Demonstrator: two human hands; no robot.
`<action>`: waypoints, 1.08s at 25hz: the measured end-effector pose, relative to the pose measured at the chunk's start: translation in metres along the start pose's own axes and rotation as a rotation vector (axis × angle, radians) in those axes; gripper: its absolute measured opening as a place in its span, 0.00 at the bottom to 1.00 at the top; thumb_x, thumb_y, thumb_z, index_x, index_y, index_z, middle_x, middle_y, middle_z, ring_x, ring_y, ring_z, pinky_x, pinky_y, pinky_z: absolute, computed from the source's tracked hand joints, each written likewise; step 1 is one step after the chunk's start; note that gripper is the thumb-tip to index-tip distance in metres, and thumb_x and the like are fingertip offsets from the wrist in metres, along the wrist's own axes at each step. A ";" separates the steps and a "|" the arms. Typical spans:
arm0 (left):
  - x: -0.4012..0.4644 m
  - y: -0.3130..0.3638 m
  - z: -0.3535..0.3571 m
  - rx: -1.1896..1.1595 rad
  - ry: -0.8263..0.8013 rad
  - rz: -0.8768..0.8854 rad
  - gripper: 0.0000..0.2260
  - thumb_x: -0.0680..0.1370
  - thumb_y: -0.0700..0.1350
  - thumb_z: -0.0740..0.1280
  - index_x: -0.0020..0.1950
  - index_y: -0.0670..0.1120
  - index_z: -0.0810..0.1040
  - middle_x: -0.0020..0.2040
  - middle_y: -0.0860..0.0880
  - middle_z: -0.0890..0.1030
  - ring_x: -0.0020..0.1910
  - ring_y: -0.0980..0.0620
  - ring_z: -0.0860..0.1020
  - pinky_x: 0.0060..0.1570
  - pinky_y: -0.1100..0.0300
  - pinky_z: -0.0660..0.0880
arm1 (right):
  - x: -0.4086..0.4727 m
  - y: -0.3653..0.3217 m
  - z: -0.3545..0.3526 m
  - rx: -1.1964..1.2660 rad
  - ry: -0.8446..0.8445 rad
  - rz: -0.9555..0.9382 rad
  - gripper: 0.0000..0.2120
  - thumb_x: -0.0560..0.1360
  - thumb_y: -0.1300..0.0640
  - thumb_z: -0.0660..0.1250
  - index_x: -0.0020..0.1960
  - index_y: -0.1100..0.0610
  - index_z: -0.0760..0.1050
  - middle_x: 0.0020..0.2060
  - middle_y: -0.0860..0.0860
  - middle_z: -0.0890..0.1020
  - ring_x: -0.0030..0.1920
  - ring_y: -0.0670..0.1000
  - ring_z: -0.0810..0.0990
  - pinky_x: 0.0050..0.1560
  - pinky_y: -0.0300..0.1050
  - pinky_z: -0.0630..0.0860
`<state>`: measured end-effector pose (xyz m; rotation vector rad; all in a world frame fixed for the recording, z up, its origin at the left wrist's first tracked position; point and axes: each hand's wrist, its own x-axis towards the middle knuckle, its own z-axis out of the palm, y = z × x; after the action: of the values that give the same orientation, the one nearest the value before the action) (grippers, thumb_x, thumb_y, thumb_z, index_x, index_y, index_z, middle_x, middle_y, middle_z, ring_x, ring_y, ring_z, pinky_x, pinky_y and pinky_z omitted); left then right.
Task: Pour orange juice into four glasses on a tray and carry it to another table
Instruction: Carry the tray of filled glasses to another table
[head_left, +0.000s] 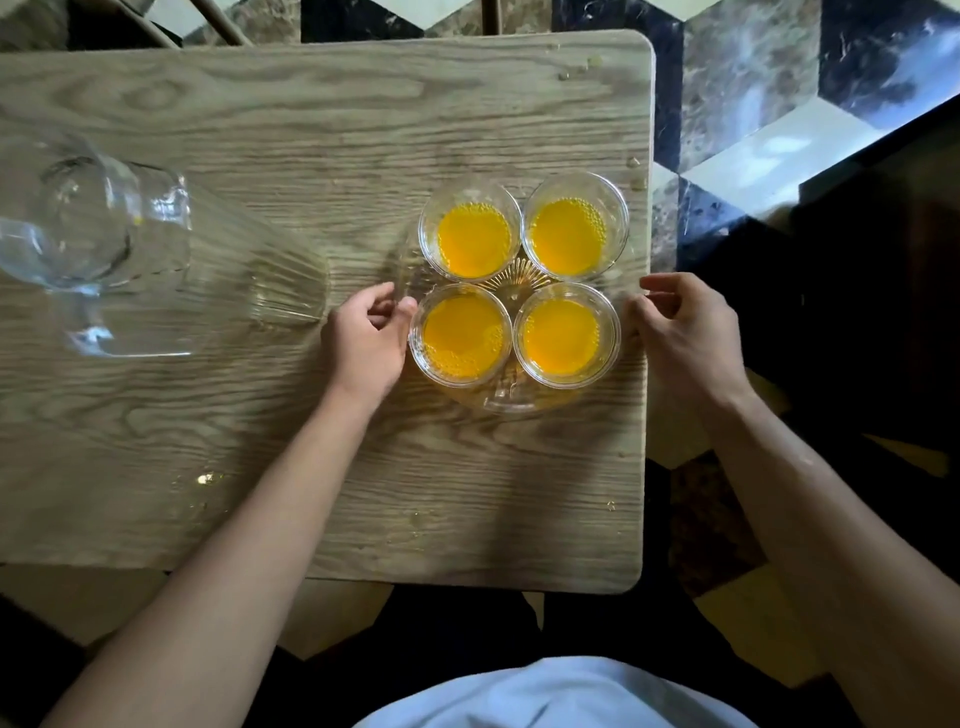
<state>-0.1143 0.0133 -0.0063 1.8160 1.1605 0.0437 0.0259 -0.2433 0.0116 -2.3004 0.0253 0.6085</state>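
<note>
forearms reach in from the near edge over a wooden desk. a few pale droplets sit on the near part of the desk and near its far right corner. my left hand is at the left rim of a clear glass tray, fingers curled, thumb by the near-left glass; grip looks narrow, touching the rim, but i cannot tell if it is closed on it. my right hand is at the tray's right side, fingers bent and partly spread just beside the near-right glass; firm contact with the rim not clear. tray sits on the desk close to its right edge. four glasses stand on it in a two-by-two block, rims almost touching: the two near ones, then far-left glass and far-right glass. each holds orange juice with small bubbles. farther left, well apart from the tray, a clear jug stands on the desk, looking empty. beyond the desk, marble-patterned floor.
</note>
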 end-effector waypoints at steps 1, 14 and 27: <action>0.001 0.001 0.000 0.005 0.002 -0.001 0.16 0.81 0.38 0.70 0.68 0.33 0.78 0.52 0.44 0.82 0.49 0.49 0.80 0.53 0.59 0.78 | 0.002 -0.001 0.001 -0.005 0.001 0.003 0.14 0.78 0.52 0.69 0.61 0.56 0.81 0.49 0.49 0.86 0.48 0.46 0.85 0.52 0.45 0.83; 0.026 0.006 0.001 0.179 -0.002 -0.085 0.02 0.79 0.40 0.73 0.50 0.44 0.86 0.35 0.54 0.80 0.30 0.60 0.77 0.42 0.60 0.78 | 0.013 -0.012 0.005 -0.024 0.015 0.080 0.09 0.73 0.56 0.76 0.35 0.50 0.82 0.28 0.46 0.85 0.30 0.45 0.85 0.39 0.50 0.86; 0.025 0.007 0.001 0.215 0.011 -0.071 0.02 0.79 0.40 0.73 0.48 0.45 0.86 0.35 0.54 0.80 0.32 0.58 0.76 0.44 0.61 0.77 | 0.013 -0.017 0.009 -0.073 0.068 0.102 0.13 0.73 0.56 0.76 0.31 0.48 0.79 0.25 0.45 0.83 0.25 0.41 0.82 0.34 0.45 0.85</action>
<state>-0.0952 0.0298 -0.0129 1.9617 1.2764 -0.1162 0.0372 -0.2231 0.0118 -2.4018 0.1559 0.5906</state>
